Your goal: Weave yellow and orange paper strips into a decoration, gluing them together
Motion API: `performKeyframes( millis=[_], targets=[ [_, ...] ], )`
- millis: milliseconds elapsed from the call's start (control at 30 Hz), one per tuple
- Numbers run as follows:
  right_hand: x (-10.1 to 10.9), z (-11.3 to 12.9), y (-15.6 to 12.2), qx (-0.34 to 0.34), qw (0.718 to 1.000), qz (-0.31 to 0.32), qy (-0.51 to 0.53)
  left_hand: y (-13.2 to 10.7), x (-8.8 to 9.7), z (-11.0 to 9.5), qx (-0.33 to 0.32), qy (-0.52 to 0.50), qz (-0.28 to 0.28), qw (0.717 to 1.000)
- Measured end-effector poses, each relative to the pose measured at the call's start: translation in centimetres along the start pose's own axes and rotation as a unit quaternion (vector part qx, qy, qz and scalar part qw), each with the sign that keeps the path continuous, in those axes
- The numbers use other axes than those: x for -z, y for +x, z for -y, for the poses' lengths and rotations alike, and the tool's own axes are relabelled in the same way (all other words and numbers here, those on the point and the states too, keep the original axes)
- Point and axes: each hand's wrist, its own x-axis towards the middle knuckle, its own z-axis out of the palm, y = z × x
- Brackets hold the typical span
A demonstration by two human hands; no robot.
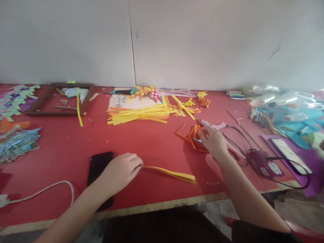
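My left hand (128, 168) is closed on one end of a folded yellow paper strip (174, 173). The strip lies to the right across the red table, its layers slightly fanned at the far end. To the right, my right hand (214, 141) reaches down over scissors (234, 154) and a loose bunch of orange paper strips (193, 131). Its fingers are curled together at the bunch; what they grip is partly hidden. Just beyond those fingers lies a pink glue gun (219, 126). A black phone (100, 165) rests partly under my left forearm.
Yellow and orange strips (139, 114) are piled at the back, beside woven paper pieces (145, 92). A brown frame (55, 114) stands left. A purple power box (264, 163) with cables, a white phone (291, 156) and plastic bags (291, 104) occupy the right. A white cable (40, 194) lies front left.
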Motion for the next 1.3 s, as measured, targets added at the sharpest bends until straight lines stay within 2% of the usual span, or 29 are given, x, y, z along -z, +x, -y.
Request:
performKeyframes(
  millis=[133,233,367,467,533,633,867,1133,1300],
  targets=[
    [-1.5,0.1,2.3,-0.012,0.999,0.029,0.008,1.8,2.4,-1.0,0.023,-0.037,-0.027,0.999],
    [-1.4,1.7,2.7,0.001,0.999,0.032,0.019,3.3,3.3,-1.0,0.038,-0.060,-0.018,0.997],
    [0.1,6.2,0.9,0.049,0.997,0.036,0.055,4.7,2.8,-0.5,0.060,-0.067,0.000,0.996],
    [1.4,10.7,-1.9,0.126,0.982,0.095,0.106,5.0,1.7,-0.5,0.059,-0.064,0.003,0.996],
    [1.9,13.2,-3.6,0.174,0.961,0.151,0.152,4.9,1.2,-0.6,0.052,-0.060,0.004,0.997],
    [1.6,15.1,-4.7,0.188,0.949,0.184,0.173,4.8,0.7,-0.7,0.045,-0.053,0.005,0.998],
    [0.5,13.6,-4.3,0.206,0.935,0.225,0.182,4.2,0.1,0.9,0.040,-0.033,0.001,0.999],
    [1.6,11.3,-5.5,0.200,0.929,0.255,0.180,3.7,-0.8,2.2,0.044,-0.038,-0.002,0.998],
    [2.7,10.0,-6.7,0.147,0.940,0.256,0.170,3.1,-0.4,2.7,0.050,-0.033,0.000,0.998]
  ],
)
